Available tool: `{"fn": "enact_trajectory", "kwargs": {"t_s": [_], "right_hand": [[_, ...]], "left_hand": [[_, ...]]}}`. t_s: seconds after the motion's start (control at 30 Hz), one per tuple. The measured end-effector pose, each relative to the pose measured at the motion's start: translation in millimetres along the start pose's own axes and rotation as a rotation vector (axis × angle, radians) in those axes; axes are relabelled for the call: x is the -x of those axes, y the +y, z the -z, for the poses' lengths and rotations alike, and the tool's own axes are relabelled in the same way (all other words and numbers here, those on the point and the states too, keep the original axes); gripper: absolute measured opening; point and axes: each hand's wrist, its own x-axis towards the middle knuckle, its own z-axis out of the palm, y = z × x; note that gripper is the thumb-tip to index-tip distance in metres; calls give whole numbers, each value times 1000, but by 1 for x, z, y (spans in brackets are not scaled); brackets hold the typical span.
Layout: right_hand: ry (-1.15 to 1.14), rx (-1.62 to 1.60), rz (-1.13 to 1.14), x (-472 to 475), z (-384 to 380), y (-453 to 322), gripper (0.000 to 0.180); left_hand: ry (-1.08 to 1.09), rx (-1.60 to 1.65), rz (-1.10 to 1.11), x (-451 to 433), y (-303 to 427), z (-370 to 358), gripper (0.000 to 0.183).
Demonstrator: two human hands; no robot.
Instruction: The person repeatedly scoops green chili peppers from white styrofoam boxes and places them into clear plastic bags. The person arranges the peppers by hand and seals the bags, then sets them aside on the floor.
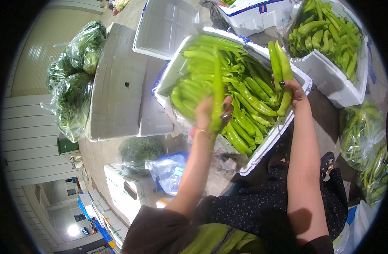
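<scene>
Before me stands a white polystyrene foam box filled with long green peppers, most of them lying in rows. Over the left part of the box my left hand, blurred, holds a long green pepper that points away from me. My right hand grips several green peppers in a small bunch at the box's right rim. Their tips point up and away, and dark polish shows on the nails. Behind the peppers, part of the right hand's fingers is hidden. Clear plastic film lines the near left side.
Another foam box of green peppers stands at the right, above bagged green vegetables. On the left, bagged leafy greens rest on large foam boxes. A foam lid lies behind; a white carton stands near left.
</scene>
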Motion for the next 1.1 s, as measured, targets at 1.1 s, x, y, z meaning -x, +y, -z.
{"fn": "enact_trajectory", "kwargs": {"t_s": [1.1], "right_hand": [[13,25,-67,-8,0,3,64]], "left_hand": [[563,-1280,-211,30,7,-16,65]]}}
